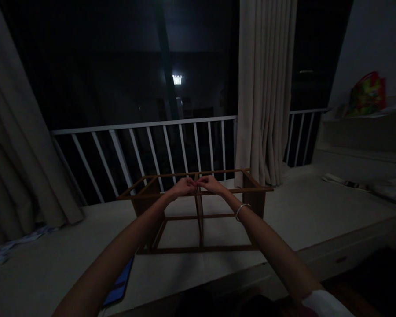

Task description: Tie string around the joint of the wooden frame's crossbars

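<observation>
An open frame of thin brown wooden bars (199,224) stands on a pale padded bench (303,220), its top rails at about the height of my hands. My left hand (184,187) and my right hand (211,184) meet above the frame's middle upright. Their fingertips pinch a small reddish thing (197,185) together, too small and dim to name. The hands seem to be just over the top rail, and I cannot tell whether they touch it. A silver bangle (241,211) circles my right wrist.
A white balcony railing (141,125) runs behind the frame, with heavy beige curtains (265,88) at the centre-right and far left. A blue tablet or phone (119,281) lies at the bench's near edge. Papers (346,181) and a colourful bag (366,94) sit to the right.
</observation>
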A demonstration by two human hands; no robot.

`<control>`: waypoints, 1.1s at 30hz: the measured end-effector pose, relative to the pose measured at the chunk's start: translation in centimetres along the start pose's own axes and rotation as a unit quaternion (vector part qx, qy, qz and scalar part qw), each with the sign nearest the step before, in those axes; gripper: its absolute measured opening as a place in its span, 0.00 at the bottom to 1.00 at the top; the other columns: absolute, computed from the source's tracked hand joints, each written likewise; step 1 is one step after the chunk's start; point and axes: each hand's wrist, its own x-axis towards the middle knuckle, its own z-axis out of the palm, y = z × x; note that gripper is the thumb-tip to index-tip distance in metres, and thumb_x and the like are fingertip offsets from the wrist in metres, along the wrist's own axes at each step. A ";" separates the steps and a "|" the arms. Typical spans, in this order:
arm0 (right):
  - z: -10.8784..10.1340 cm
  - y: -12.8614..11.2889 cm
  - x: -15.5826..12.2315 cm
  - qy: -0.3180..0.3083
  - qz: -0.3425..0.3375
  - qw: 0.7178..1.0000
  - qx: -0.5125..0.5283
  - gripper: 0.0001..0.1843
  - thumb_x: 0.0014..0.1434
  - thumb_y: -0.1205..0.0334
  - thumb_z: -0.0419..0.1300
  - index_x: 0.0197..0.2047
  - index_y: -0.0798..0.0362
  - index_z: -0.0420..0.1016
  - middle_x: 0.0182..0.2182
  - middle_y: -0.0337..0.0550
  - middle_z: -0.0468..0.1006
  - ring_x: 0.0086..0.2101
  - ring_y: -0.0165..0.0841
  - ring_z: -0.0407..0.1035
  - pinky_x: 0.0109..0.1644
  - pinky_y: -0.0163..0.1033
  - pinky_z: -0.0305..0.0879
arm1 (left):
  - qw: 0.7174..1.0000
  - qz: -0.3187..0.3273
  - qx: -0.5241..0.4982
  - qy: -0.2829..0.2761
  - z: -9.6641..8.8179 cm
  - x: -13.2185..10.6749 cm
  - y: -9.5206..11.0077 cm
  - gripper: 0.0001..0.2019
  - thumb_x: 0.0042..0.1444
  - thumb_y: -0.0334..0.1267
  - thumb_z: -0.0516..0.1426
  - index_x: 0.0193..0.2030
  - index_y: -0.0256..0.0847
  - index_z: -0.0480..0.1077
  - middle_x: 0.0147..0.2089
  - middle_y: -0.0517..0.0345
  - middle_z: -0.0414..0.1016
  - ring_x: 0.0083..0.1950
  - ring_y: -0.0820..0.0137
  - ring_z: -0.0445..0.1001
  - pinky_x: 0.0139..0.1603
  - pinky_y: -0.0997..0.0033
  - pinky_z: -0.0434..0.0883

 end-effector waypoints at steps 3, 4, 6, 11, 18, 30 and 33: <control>0.0 0.3 0.1 0.032 -0.004 0.999 -0.018 0.12 0.45 0.62 0.52 0.31 0.58 0.70 0.28 0.42 0.71 0.30 0.28 0.64 0.34 0.32 0.58 | 0.999 0.036 -0.005 -0.009 0.0 0.1 -0.3 0.16 0.37 0.37 0.56 0.36 0.34 0.63 0.22 0.61 0.66 0.22 0.79 0.63 0.20 0.81 0.59; -0.1 0.3 0.1 0.043 -0.006 0.999 -0.024 0.11 0.45 0.62 0.52 0.31 0.58 0.70 0.28 0.42 0.71 0.31 0.28 0.64 0.35 0.32 0.58 | 0.999 0.050 -0.001 -0.016 0.0 0.2 -0.4 0.16 0.38 0.38 0.55 0.37 0.34 0.63 0.23 0.60 0.66 0.22 0.79 0.63 0.21 0.81 0.59; -0.1 0.5 0.1 0.065 -0.015 0.997 -0.038 0.11 0.46 0.62 0.52 0.30 0.57 0.70 0.29 0.42 0.71 0.31 0.28 0.64 0.36 0.33 0.57 | 0.996 0.077 0.006 -0.038 -0.1 0.3 -0.6 0.16 0.39 0.38 0.55 0.36 0.33 0.64 0.25 0.58 0.67 0.24 0.78 0.64 0.23 0.80 0.60; -0.1 0.5 0.1 0.095 -0.034 0.993 -0.057 0.09 0.46 0.63 0.52 0.29 0.57 0.71 0.30 0.41 0.70 0.32 0.28 0.63 0.38 0.33 0.57 | 0.992 0.093 0.034 -0.072 -0.8 0.7 -1.0 0.16 0.40 0.40 0.54 0.35 0.32 0.66 0.30 0.54 0.69 0.30 0.75 0.66 0.29 0.78 0.62; 0.0 0.5 0.1 0.100 -0.036 0.993 -0.059 0.09 0.45 0.66 0.52 0.29 0.56 0.71 0.29 0.40 0.70 0.32 0.28 0.63 0.38 0.33 0.57 | 0.989 0.068 0.094 -0.089 -1.6 1.2 -1.6 0.18 0.41 0.41 0.53 0.38 0.31 0.67 0.30 0.54 0.70 0.29 0.74 0.66 0.28 0.77 0.62; 0.1 0.8 0.2 0.094 -0.013 0.992 -0.084 0.09 0.45 0.65 0.52 0.29 0.56 0.71 0.29 0.41 0.71 0.32 0.28 0.63 0.38 0.33 0.57 | 0.956 0.115 0.269 0.030 -1.8 0.7 -0.2 0.12 0.36 0.41 0.56 0.27 0.36 0.72 0.28 0.58 0.69 0.31 0.73 0.64 0.30 0.78 0.59; 0.0 0.8 0.1 0.094 -0.024 0.991 -0.086 0.09 0.45 0.65 0.52 0.29 0.56 0.71 0.30 0.41 0.70 0.33 0.29 0.63 0.39 0.34 0.57 | 0.959 0.084 0.271 0.011 -2.1 0.8 -0.1 0.13 0.36 0.43 0.55 0.26 0.35 0.71 0.22 0.60 0.68 0.25 0.76 0.63 0.24 0.80 0.57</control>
